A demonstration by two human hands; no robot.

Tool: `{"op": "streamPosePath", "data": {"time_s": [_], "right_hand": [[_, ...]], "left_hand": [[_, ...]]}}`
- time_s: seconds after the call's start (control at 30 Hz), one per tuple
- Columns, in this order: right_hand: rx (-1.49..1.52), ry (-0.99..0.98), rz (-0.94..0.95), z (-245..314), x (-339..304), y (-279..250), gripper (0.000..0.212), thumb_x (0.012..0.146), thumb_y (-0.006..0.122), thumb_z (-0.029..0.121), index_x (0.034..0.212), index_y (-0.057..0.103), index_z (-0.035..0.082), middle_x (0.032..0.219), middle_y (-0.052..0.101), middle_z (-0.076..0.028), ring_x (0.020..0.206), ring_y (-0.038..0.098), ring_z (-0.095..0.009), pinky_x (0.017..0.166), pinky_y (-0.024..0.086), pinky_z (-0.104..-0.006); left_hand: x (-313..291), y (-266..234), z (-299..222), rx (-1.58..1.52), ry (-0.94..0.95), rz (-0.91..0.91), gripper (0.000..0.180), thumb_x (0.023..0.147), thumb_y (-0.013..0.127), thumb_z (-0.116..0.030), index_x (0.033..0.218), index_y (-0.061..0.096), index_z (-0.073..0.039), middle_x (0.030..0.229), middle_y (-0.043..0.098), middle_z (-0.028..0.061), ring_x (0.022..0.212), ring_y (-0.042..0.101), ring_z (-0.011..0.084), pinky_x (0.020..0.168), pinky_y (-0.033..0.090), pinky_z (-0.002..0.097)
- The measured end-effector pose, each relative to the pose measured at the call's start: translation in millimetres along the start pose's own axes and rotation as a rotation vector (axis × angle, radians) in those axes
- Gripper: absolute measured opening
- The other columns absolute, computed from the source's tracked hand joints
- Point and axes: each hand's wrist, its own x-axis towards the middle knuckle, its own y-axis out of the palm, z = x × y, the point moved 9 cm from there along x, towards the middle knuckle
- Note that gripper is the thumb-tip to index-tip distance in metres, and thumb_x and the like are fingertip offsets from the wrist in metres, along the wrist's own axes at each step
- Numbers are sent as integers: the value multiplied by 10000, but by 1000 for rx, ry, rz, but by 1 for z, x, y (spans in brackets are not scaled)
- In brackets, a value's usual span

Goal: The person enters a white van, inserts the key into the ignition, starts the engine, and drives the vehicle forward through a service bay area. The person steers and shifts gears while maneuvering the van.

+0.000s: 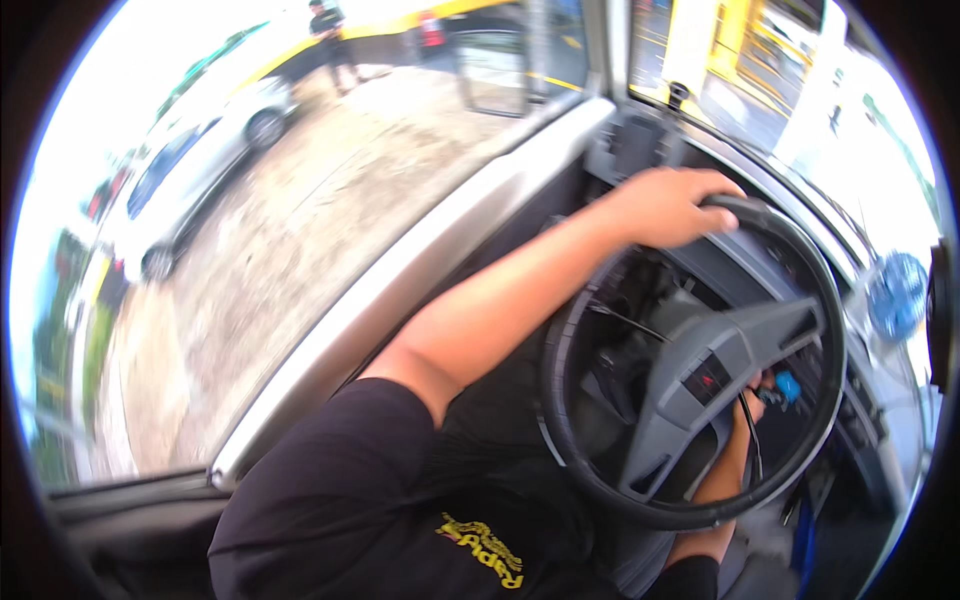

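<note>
A large black steering wheel with a grey spoked hub fills the right half of the head view. My left hand is closed over the far upper part of its rim, the arm stretched across from the lower left. Through the wheel's opening, my right hand shows in part beside the steering column, its fingers drawn together. Just right of those fingers is a small bright blue object, perhaps on a key. The hub and a thin dark lever partly cover this hand, so what it pinches is hidden.
A window sill runs along my left. Outside, a silver car stands on pale ground and a person in dark clothes stands farther off. A large clear blue water bottle is at the right by the windscreen.
</note>
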Motion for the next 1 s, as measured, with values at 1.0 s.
{"op": "streamPosePath", "data": {"time_s": [1.0], "right_hand": [[-803,-66,-123,152,-321,-151,318,950,680,235,1225,718,80,1318,693,-145,1239,626,-397,991,501,-534]], "left_hand": [[-210,277,-246,-7,830,313,738,953,668,-439,1620,471,-190,1701,378,135,1622,258,379,1295,182,609]]}}
